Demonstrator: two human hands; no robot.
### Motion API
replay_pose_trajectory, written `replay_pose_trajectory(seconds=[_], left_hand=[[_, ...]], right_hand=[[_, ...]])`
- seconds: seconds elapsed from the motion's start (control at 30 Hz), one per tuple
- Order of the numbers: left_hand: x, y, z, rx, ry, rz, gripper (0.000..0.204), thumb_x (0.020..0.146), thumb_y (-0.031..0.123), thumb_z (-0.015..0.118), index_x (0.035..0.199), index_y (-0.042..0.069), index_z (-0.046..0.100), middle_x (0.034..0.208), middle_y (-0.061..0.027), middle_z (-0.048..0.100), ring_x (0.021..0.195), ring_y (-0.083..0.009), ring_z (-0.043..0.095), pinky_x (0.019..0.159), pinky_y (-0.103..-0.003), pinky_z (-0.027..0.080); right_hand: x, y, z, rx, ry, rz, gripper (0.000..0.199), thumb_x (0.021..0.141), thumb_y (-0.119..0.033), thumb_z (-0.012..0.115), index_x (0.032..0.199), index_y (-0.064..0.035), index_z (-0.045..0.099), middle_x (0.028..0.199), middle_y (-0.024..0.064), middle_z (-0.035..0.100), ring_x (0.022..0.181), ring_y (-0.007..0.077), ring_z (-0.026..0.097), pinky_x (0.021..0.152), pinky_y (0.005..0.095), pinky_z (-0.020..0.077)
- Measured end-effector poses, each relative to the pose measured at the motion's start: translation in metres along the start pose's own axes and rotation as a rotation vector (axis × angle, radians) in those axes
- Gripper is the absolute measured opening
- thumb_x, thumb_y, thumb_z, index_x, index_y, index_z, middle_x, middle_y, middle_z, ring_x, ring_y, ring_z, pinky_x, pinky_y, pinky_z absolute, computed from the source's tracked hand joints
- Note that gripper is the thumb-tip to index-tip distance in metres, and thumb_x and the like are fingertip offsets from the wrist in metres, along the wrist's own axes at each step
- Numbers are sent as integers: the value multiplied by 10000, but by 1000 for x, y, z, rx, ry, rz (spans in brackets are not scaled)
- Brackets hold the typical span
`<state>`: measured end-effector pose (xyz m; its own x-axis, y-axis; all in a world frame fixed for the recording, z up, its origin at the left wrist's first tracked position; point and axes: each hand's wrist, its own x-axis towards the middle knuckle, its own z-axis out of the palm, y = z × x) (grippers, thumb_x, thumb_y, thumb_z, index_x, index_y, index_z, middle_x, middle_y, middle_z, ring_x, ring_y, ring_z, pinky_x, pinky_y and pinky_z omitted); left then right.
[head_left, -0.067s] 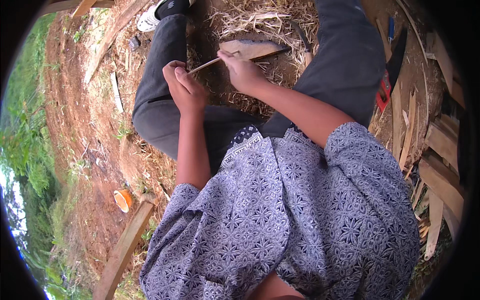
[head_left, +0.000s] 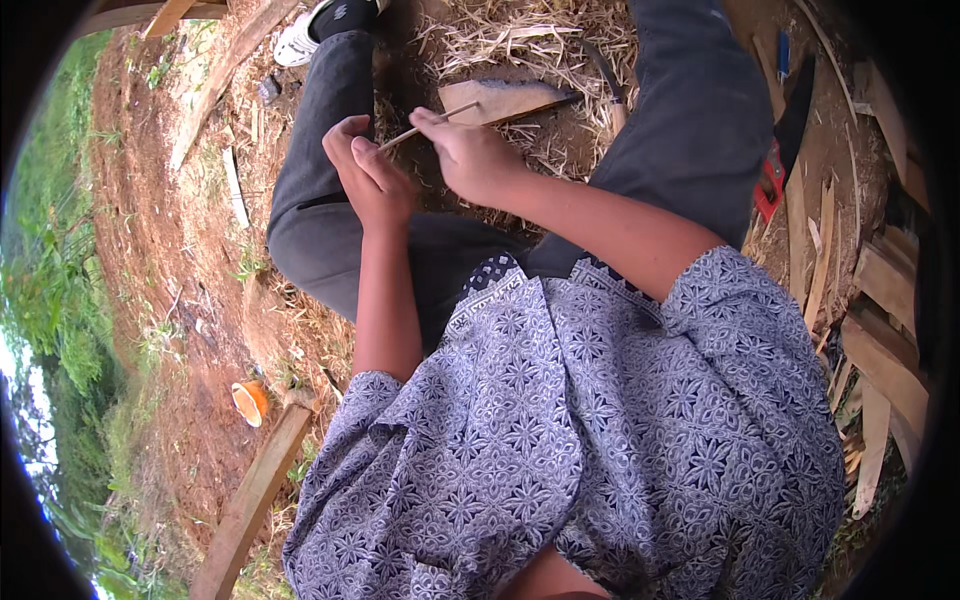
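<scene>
A thin pale wooden stick runs slantwise between my hands, its far end above a flat wooden piece on the ground. My left hand closes on the near end, thumb along it. My right hand has its fingers closed at the stick farther up; the palm side is hidden. Just beyond, a curved blade with a wooden handle lies beside shavings between my legs.
A red-handled saw and a blue-handled tool lie right of my leg. Wood offcuts pile up at the right. An orange bowl rests on the soil at left, near a wooden beam.
My right hand has slid slightly down and left along the stick, toward my left hand, leaving more of its far end showing. My left hand has barely moved.
</scene>
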<state>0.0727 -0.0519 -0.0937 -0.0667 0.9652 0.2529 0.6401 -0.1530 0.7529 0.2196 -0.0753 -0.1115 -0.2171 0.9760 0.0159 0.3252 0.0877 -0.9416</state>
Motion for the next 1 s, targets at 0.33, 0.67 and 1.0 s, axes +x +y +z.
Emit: replay_pose_trajectory(seconds=[0.33,0.67,1.0], left_hand=[[-3,-6,4,-212,-81,45,549,1074,407,289,1396,7,483,1389,-154,536,1096,-249,594,982,-408,432],[-3,-13,7,-273,-69,16,580,1048,438,304,1386,2,485,1391,-163,554,1111,-254,587,1004,-430,425],[0,-8,8,-223,-43,-28,509,1097,367,281,1289,-32,532,1221,-161,555,991,-221,544,924,-367,445]], right_hand=[[-13,-7,4,189,17,-119,516,1010,22,483,1520,-51,507,1521,198,540,1373,322,567,1116,377,481],[-15,-11,2,170,41,-136,498,985,0,497,1480,-32,544,1450,217,590,1310,348,603,1076,402,516],[-17,37,9,4,57,21,496,1020,-57,446,1512,-43,509,1477,216,563,1326,333,590,1089,402,500]])
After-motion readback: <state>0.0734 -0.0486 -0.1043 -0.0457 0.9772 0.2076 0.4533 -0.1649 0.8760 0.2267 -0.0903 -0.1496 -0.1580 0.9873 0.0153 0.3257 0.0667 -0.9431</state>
